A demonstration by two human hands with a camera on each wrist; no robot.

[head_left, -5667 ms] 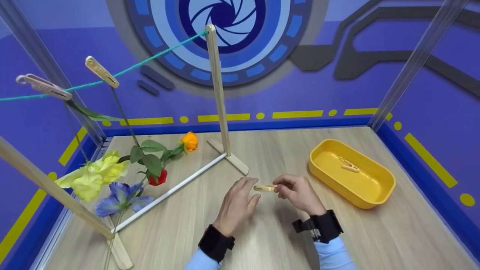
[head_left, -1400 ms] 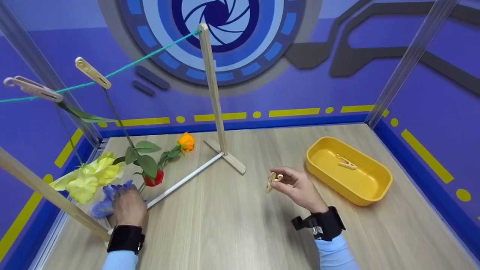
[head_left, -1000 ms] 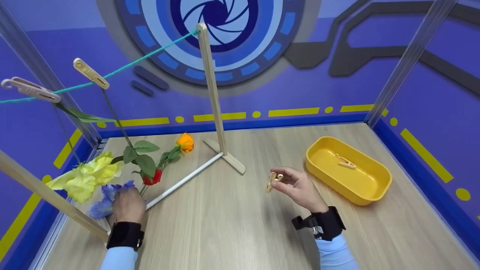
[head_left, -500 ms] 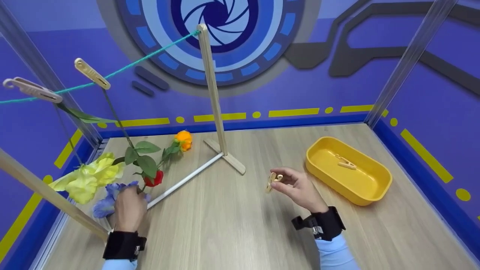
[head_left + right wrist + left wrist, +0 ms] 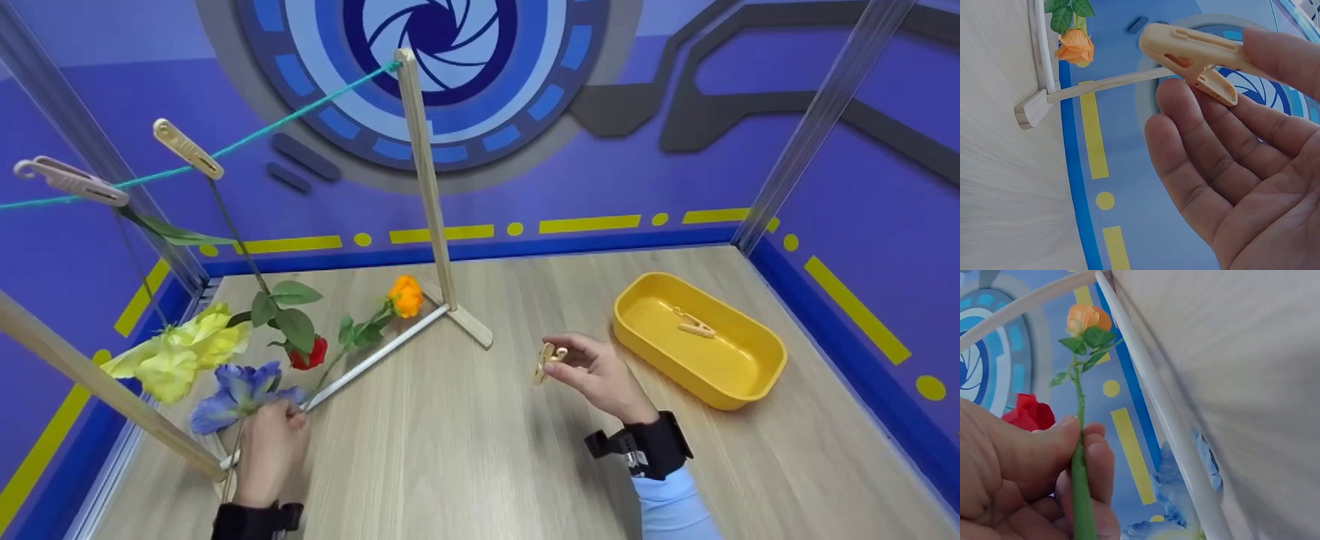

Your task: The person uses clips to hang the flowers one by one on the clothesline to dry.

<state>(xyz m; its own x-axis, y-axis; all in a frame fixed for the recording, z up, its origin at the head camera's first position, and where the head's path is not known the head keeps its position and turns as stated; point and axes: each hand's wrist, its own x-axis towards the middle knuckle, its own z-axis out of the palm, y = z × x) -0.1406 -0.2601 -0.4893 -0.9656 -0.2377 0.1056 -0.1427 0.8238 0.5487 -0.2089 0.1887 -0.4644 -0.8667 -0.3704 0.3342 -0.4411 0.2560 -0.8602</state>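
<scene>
My left hand (image 5: 268, 454) pinches the green stem (image 5: 1079, 467) of an artificial orange rose (image 5: 406, 296) between thumb and fingers. The rose head points away toward the far upright, its stem crossing the white bar. Beside that hand lies a blue-purple flower (image 5: 238, 396). In my right hand (image 5: 596, 377) is a cream clothespin (image 5: 1193, 53), held between thumb and fingers over the middle of the table. A red rose (image 5: 308, 353) and a yellow flower (image 5: 176, 356) hang head down from the teal line (image 5: 307, 112), under two more clothespins, one cream (image 5: 187, 148) and one pinkish (image 5: 79, 182).
A wooden stand spans the left side, with a far upright (image 5: 426, 180), a near upright (image 5: 105, 386) and a low white bar (image 5: 367, 364). On the right sits a yellow tray (image 5: 697, 375) with clothespins (image 5: 697, 327) in it. Patterned walls enclose the table.
My left hand went from near the right hand to the flowers and took hold of the orange rose's stem. The rose has shifted right and nearer. My right hand keeps its clothespin, now turned upright.
</scene>
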